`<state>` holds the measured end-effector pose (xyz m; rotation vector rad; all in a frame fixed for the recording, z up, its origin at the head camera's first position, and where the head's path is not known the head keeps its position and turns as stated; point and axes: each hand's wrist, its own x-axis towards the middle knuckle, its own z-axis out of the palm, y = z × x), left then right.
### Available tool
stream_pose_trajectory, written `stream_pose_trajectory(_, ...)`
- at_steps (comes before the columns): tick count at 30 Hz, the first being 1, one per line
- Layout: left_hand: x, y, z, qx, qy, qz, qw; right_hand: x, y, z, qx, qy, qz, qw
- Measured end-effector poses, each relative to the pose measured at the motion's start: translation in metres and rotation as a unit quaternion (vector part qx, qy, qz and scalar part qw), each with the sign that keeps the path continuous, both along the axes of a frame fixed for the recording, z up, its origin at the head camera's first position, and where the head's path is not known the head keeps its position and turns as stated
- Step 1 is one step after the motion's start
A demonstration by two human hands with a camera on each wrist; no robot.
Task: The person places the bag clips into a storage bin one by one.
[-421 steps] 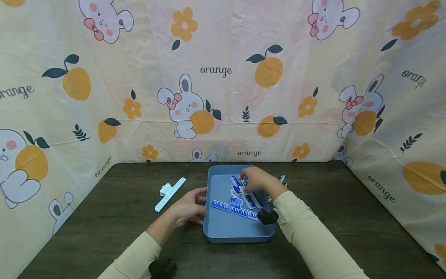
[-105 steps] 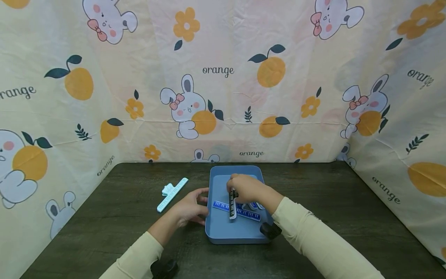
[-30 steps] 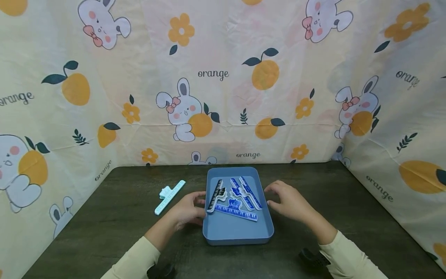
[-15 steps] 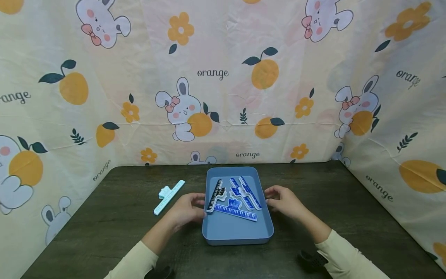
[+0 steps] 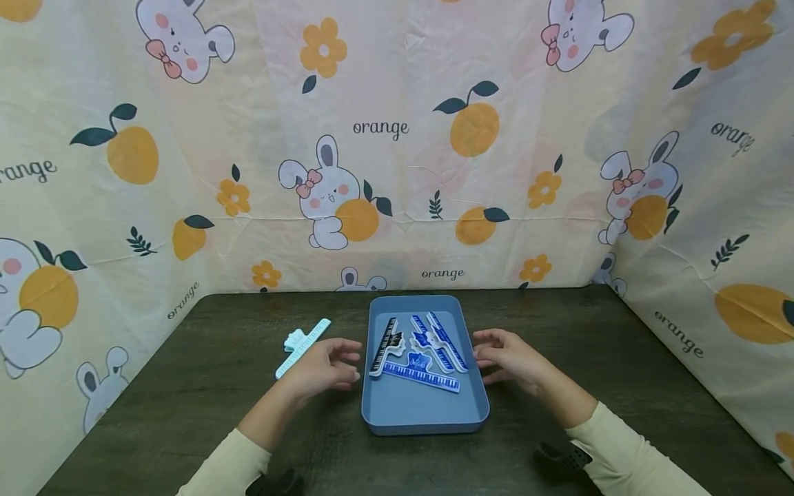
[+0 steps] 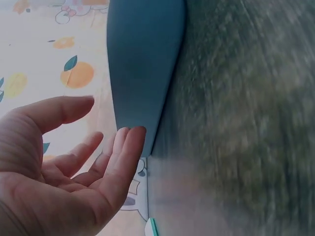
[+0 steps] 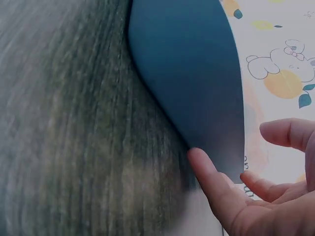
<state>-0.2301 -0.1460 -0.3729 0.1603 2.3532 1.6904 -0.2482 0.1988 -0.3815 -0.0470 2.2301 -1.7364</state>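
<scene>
A blue tray (image 5: 422,415) stands at the middle of the table in the head view. Lying in it are a black clip (image 5: 383,346) with a piano-key pattern at the left, and three blue piano-key clips, one crosswise (image 5: 422,377) and two slanting side by side. My left hand (image 5: 325,366) hovers just left of the tray, fingers relaxed, a small gap from its wall. Beside the right wall is my right hand (image 5: 511,359), its fingers loosely extended; in the right wrist view a fingertip overlaps the wall's lower edge, contact unclear. Both hands hold nothing.
Left of the tray, a pale turquoise clip (image 5: 304,349) lies on the dark wooden table (image 5: 422,465), partly behind my left hand. A patterned cloth (image 5: 397,172) hangs behind the table and along its sides.
Earlier my right hand carried the black clip over the tray; that clip now lies inside at the left, and the hand is outside the right wall. My left hand has just moved left off the tray.
</scene>
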Motion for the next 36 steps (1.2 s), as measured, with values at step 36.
stream_pose_trajectory(36, 0.002, -0.054, 0.015, -0.053, 0.05, 0.028, 0.9969, 0.002, 0.005, -0.004, -0.112, -0.071, 0.082, 0.988)
